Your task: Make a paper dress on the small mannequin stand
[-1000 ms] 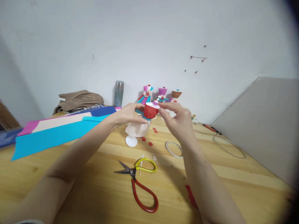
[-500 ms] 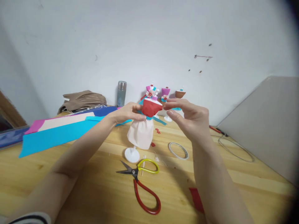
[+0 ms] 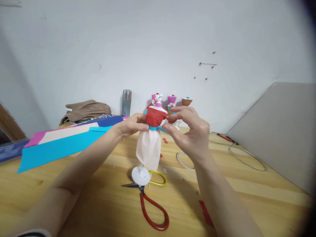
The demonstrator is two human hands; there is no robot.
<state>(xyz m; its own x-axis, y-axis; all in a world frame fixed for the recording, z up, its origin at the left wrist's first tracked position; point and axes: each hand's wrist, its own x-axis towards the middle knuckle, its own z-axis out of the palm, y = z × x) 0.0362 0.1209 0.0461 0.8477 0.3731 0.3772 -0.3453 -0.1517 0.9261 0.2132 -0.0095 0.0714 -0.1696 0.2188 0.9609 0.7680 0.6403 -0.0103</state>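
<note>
A small dress form (image 3: pixel 155 117) wears a red fabric top, a blue waistband (image 3: pixel 153 128) and a pale pink skirt (image 3: pixel 148 147). My left hand (image 3: pixel 134 125) is closed on its waist from the left, thumb in front. The form is raised off the table, tilted so the underside of its round white base (image 3: pixel 140 175) shows. My right hand (image 3: pixel 186 126) is at the form's right side, thumb and fingertips slightly apart, near the blue strip that runs out from the waist. Below the base lie scissors (image 3: pixel 155 212) with one red and one yellow handle, blades spread.
Several other dressed forms (image 3: pixel 187 101) stand against the wall beside a flask (image 3: pixel 126 103). At left lie blue and pink fabric lengths (image 3: pixel 56 146) and a folded brown cloth (image 3: pixel 86 111). A white ring (image 3: pixel 184 162), red scraps (image 3: pixel 205 212) and a cable (image 3: pixel 243 159) are on the table (image 3: pixel 106 210).
The dress form has been tipped and lifted, its base now over the scissors' blades. My right hand has moved down and left, to the form's waist, with its fingertips closer together.
</note>
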